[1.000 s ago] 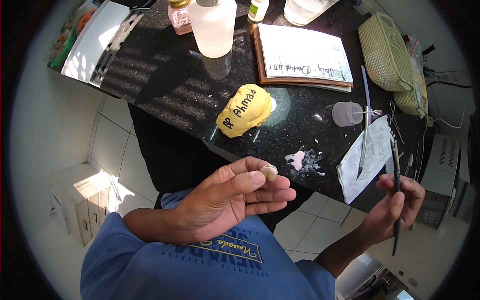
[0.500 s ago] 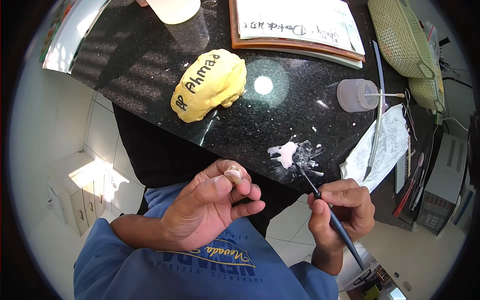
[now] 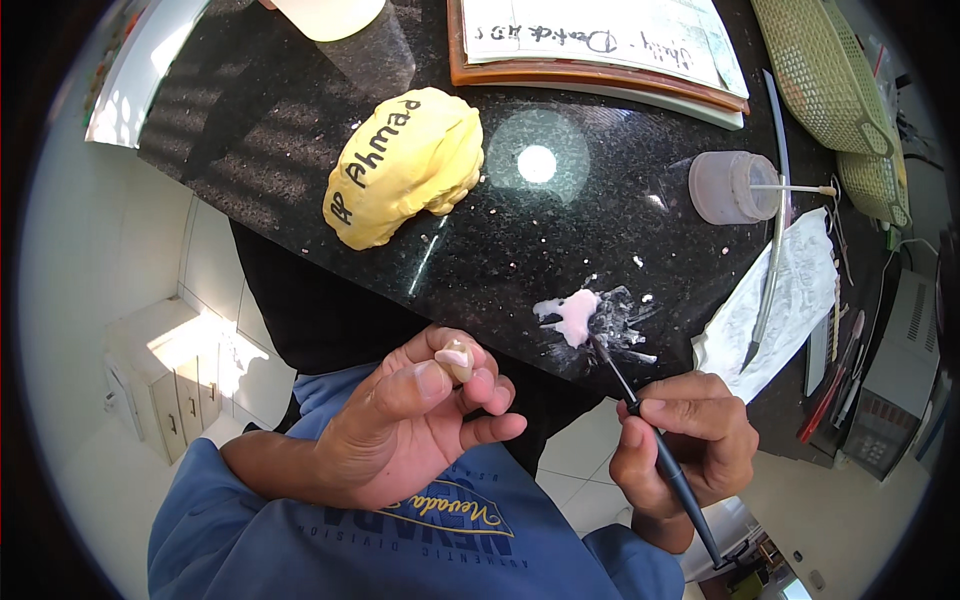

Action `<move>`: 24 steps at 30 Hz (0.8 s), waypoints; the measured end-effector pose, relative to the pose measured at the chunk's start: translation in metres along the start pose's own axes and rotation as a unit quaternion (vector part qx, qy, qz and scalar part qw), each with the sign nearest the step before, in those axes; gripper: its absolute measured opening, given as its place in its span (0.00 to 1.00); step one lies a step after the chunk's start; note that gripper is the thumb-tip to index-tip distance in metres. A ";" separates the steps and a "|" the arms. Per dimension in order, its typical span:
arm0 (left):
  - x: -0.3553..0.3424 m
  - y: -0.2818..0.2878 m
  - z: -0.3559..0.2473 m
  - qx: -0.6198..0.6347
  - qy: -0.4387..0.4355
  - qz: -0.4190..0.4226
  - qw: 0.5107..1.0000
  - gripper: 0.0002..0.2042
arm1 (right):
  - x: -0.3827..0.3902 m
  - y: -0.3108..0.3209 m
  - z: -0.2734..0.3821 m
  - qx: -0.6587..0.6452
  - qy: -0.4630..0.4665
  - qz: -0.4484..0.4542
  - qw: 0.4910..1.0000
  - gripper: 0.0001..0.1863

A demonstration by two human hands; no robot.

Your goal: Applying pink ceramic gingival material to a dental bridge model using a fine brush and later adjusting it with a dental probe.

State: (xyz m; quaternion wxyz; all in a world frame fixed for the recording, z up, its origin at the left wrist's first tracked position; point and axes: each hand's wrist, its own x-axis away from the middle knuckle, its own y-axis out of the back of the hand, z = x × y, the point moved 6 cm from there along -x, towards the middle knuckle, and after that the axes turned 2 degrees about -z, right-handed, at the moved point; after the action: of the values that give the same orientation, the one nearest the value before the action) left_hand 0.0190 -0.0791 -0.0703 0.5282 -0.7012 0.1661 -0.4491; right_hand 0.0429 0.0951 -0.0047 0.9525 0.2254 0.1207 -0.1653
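Head view: my left hand (image 3: 400, 440) keeps a closed grip, thumb and fingertips pinching a small pale tooth-shaped piece (image 3: 456, 358) just off the edge of the black counter (image 3: 560, 240). My right hand (image 3: 690, 445) is closed round a thin dark brush (image 3: 655, 450), its tip touching the pink paste blob (image 3: 577, 313) on the counter.

Bright daylight floods my view, with a round glare spot shining on the black granite counter (image 3: 560, 230) and striped shadows across its far left. Everything reads sharp at centre, while the fisheye bends edges into a dark rim.
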 end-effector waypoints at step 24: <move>0.003 -0.007 -0.011 -0.016 0.076 0.022 0.997 0.05 | -0.263 0.002 0.078 0.135 0.132 0.009 0.982 0.12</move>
State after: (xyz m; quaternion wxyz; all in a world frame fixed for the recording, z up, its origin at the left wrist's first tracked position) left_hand 0.0102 -0.0846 -0.0620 0.5125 -0.6695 0.2285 -0.4867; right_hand -0.1852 0.1286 0.1440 0.8905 0.3726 0.2200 -0.1403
